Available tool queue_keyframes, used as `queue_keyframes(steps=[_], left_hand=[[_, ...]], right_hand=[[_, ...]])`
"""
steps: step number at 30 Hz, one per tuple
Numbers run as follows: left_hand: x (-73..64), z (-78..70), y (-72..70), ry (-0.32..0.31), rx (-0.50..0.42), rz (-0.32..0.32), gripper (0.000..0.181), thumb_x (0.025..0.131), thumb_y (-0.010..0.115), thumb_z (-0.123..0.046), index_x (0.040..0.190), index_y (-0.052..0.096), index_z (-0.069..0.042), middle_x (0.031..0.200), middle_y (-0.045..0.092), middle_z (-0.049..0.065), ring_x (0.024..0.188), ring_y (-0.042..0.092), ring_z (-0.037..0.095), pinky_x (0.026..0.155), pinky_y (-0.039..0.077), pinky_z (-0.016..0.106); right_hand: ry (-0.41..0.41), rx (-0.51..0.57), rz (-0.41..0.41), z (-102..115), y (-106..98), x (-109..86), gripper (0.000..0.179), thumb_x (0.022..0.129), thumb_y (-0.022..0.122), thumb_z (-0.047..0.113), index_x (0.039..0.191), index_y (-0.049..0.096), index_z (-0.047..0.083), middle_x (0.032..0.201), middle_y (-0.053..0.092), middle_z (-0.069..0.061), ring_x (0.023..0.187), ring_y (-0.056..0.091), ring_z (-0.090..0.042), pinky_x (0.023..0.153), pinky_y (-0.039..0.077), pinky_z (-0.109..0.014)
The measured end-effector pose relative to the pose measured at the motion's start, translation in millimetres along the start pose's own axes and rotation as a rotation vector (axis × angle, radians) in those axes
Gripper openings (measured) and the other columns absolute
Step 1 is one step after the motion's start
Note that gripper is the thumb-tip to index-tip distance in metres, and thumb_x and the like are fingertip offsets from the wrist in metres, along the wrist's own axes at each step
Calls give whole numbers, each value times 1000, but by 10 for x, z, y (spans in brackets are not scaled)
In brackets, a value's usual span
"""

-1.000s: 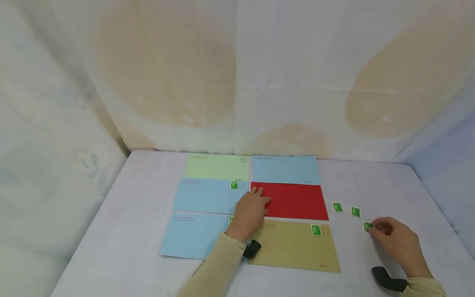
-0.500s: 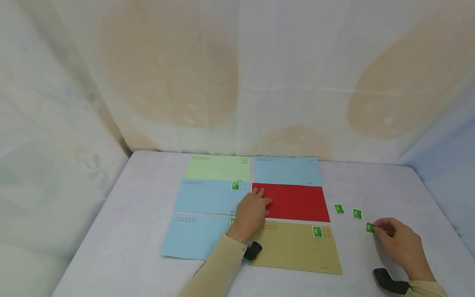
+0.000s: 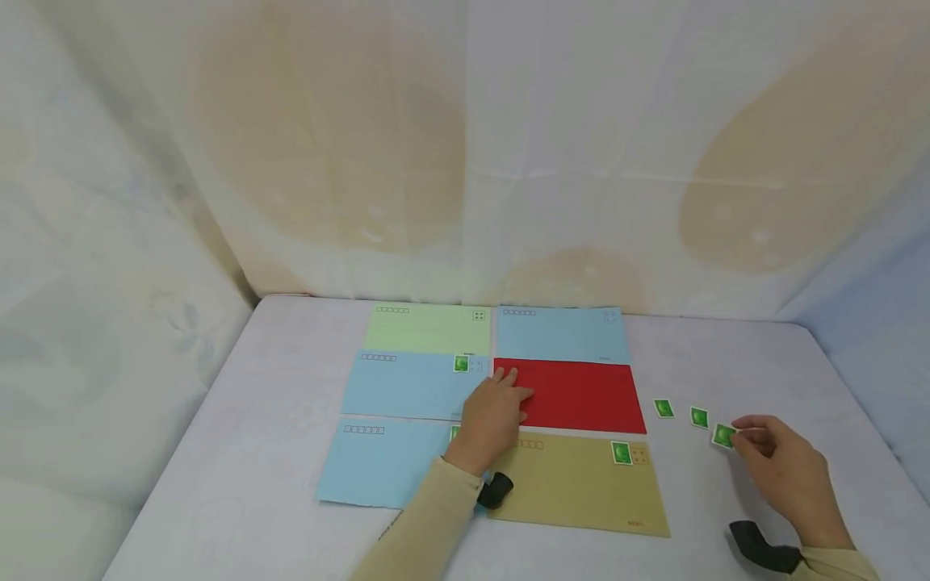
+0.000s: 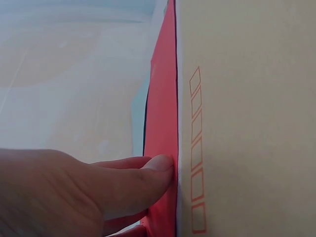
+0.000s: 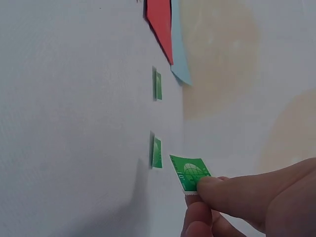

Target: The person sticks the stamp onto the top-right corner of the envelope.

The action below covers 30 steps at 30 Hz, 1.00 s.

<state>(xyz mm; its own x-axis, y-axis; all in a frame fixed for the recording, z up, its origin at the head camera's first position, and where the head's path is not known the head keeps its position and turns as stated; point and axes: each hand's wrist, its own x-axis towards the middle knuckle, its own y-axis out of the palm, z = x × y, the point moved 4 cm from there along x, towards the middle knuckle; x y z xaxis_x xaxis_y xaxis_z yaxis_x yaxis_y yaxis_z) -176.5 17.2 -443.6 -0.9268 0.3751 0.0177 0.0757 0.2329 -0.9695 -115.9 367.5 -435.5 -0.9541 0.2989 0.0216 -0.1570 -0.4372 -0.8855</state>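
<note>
My right hand [image 3: 788,476] pinches a green postage stamp [image 5: 189,173] between thumb and fingers, raised off the table at the right. Two more green stamps lie on the cloth beside it, a near one [image 3: 699,417] and a farther one [image 3: 663,408]. With its fingers spread, my left hand [image 3: 490,424] rests on the left end of a red envelope [image 3: 581,395]. In the left wrist view the thumb touches that red envelope [image 4: 162,108] next to the brown one. The left palm hides part of the neighbouring envelopes.
Around the red envelope lie a brown envelope [image 3: 574,492] with a stamp, a light green envelope [image 3: 429,327], and blue envelopes at back right [image 3: 559,335], middle left [image 3: 407,387] and front left [image 3: 385,468]. A curtain [image 3: 581,161] hangs behind the table.
My right hand has lifted the nearest stamp off the table, tilting it up. The left hand stays on the red envelope.
</note>
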Motion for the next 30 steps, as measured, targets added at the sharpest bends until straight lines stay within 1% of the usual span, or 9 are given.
queue_keyframes(steps=[3,8,13,20,24,27,30], left_hand=[[4,-2,0,-9,-4,9,44,89,77,-26,132,69,-19,146,55,10,139,47,28,110,43,37],[5,-6,-4,-11,-9,13,44,89,77,-26,132,69,-19,147,55,9,140,46,28,110,43,37],[0,0,-6,-12,-11,9,43,89,77,-25,131,70,-19,146,55,10,140,47,28,109,43,37],[4,0,-2,-13,-13,15,43,90,77,-26,132,69,-19,147,55,9,140,46,27,109,43,36],[1,-5,-10,-6,-12,8,42,89,77,-25,130,70,-18,146,56,10,139,47,28,109,43,36],[-3,-5,-16,-5,-11,3,42,89,77,-25,130,71,-18,145,56,10,139,48,28,110,43,36],[-9,-6,-16,-5,-12,2,42,89,77,-24,130,70,-18,145,56,11,139,48,28,110,42,36]], right_hand=[[0,2,-15,39,-16,6,26,98,62,10,116,59,-9,103,65,-34,85,64,-42,54,45,-29],[0,6,-29,67,-9,-2,26,97,63,11,115,61,-8,104,66,-33,86,64,-43,52,47,-30],[-30,19,-64,134,-13,-8,24,96,64,9,114,63,-7,101,67,-31,84,65,-42,52,47,-30],[-93,35,-114,255,-22,-16,22,95,67,8,111,65,-6,98,69,-29,83,66,-41,55,45,-29],[-110,63,-131,316,-10,-20,21,95,66,8,111,66,-5,98,69,-28,85,66,-40,55,43,-22],[-107,89,-130,358,18,-17,22,96,66,9,113,66,-5,100,69,-27,88,66,-39,54,41,-16],[-104,102,-127,402,48,-4,22,96,65,9,113,66,-4,101,69,-27,89,65,-39,55,41,-16]])
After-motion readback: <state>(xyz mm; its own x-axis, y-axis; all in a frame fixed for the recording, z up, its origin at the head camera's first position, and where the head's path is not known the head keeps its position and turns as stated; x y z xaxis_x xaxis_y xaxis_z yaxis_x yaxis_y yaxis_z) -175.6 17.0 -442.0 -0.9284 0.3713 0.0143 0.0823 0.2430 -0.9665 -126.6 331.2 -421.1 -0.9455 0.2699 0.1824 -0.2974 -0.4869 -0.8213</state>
